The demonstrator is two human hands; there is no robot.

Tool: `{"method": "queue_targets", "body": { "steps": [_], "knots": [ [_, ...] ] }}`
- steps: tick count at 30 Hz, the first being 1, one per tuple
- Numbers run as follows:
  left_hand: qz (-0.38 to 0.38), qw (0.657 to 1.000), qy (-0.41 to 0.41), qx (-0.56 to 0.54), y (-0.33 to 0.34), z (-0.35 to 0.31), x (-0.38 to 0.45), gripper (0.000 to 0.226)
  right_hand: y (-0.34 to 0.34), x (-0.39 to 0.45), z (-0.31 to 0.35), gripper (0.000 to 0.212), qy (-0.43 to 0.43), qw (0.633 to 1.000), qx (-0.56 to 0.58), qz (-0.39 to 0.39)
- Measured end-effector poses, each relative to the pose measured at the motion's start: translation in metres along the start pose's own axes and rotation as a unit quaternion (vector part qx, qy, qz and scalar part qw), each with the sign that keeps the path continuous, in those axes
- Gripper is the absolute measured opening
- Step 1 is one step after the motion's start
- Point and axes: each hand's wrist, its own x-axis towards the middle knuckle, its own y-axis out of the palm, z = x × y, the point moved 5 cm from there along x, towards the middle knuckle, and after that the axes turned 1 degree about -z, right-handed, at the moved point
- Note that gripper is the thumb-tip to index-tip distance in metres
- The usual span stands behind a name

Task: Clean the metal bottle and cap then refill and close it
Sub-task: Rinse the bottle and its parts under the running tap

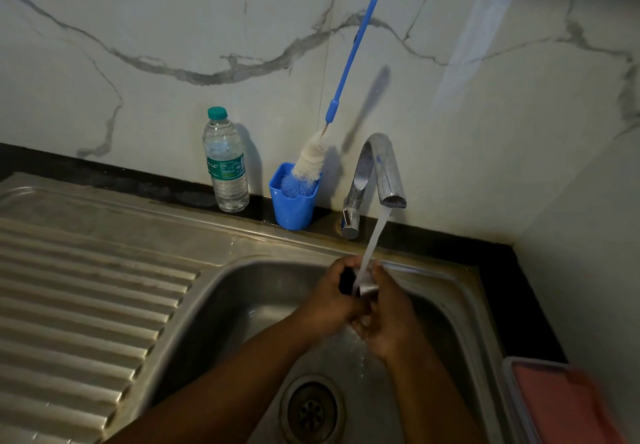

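With both your left hand (332, 299) and right hand (386, 312) curled around the small metal cap (367, 287) over the sink (221, 291), right of centre, keep it under the tap's (382, 169) stream (372, 242) and turn it so water reaches inside.

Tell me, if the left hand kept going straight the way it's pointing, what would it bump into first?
Probably the back wall of the sink, then the tap behind it. The left hand points up and away, toward the tap side, gripping a small metal piece under the water with the right hand. Depth is hard to judge.
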Motion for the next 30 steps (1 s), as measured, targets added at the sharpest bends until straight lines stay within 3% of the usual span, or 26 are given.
{"method": "queue_targets", "body": {
  "steps": [2,6,9,11,13,14,16,20,22,26,30],
  "knots": [
    [0.014,0.977,0.131,0.165,0.002,-0.005,-0.003,0.064,0.004,-0.002,-0.003,0.032,0.036,0.997,0.040,0.051],
    [0.011,0.922,0.211,0.325,-0.006,0.003,-0.008,0.057,-0.001,-0.003,-0.014,0.042,0.070,0.993,0.067,0.070],
    [-0.009,0.883,0.222,0.413,-0.014,0.013,-0.014,0.065,-0.004,-0.006,-0.019,0.046,0.076,0.991,0.051,0.101],
    [-0.011,0.882,0.217,0.419,-0.017,0.014,-0.017,0.075,-0.004,-0.006,-0.017,0.046,0.053,0.992,0.036,0.107],
    [-0.008,0.882,0.194,0.430,-0.023,0.015,-0.017,0.092,-0.002,-0.010,-0.010,0.052,-0.014,0.993,-0.073,0.092],
    [-0.008,0.882,0.163,0.442,-0.028,0.018,-0.017,0.104,0.001,-0.014,-0.004,0.056,-0.070,0.981,-0.167,0.075],
    [-0.003,0.883,0.098,0.458,-0.036,0.024,-0.017,0.117,0.005,-0.022,0.008,0.078,-0.196,0.923,-0.330,0.023],
    [0.009,0.894,0.029,0.446,-0.047,0.038,-0.026,0.114,0.017,-0.031,0.004,0.102,-0.326,0.795,-0.510,0.036],
    [0.020,0.889,-0.002,0.457,-0.051,0.043,-0.031,0.113,0.018,-0.034,-0.001,0.098,-0.335,0.765,-0.549,0.040],
    [0.027,0.875,-0.055,0.481,-0.057,0.039,-0.044,0.106,0.008,-0.046,0.000,0.084,-0.305,0.737,-0.603,-0.016],
    [0.057,0.869,-0.077,0.486,-0.053,0.023,-0.059,0.097,0.004,-0.063,0.005,0.068,-0.189,0.686,-0.702,-0.007]
  ]
}}
